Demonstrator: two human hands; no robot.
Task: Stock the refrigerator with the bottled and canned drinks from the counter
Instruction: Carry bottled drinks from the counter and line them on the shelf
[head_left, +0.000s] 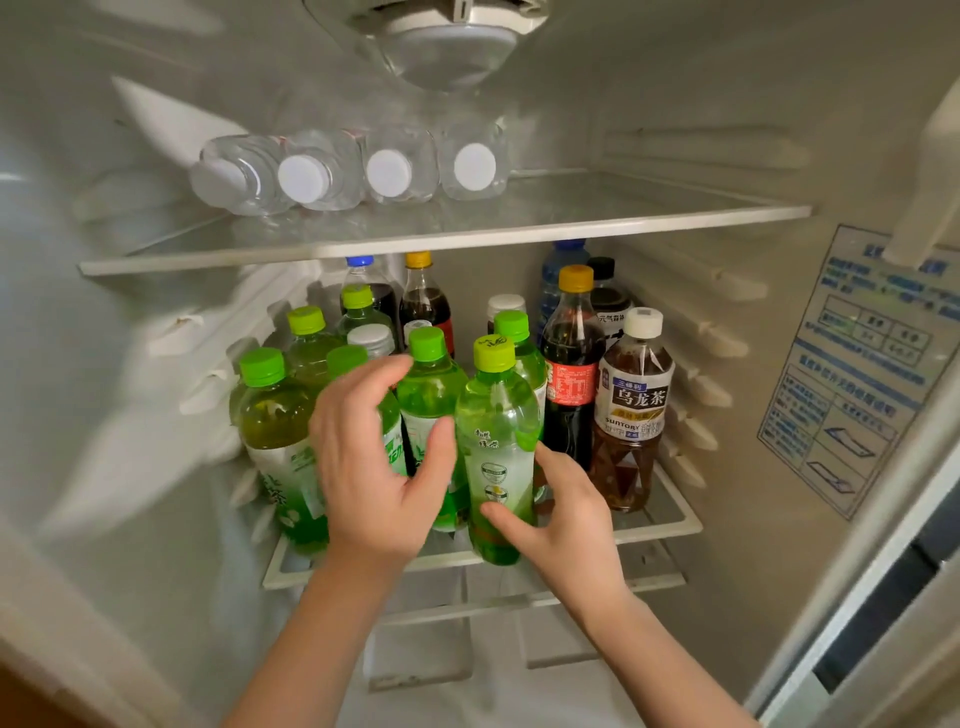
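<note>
Right hand (563, 519) gripping green bottle (496, 415), left hand (371, 467) half-open

Basically you're staring into a household-type white plastic-lined refrigerator (675, 104): clear glass shelves with white trim (467, 236), a round white plastic housing (441, 36) on the ceiling, a blue-printed instruction sticker (862, 364) on the side wall, and green-capped plastic drink bottles (431, 395). Probably a kitchen; the room barely shows.

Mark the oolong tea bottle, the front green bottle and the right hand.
oolong tea bottle (635, 402), head view, label
front green bottle (496, 415), head view, upper body
right hand (566, 525), head view, back of hand
</note>
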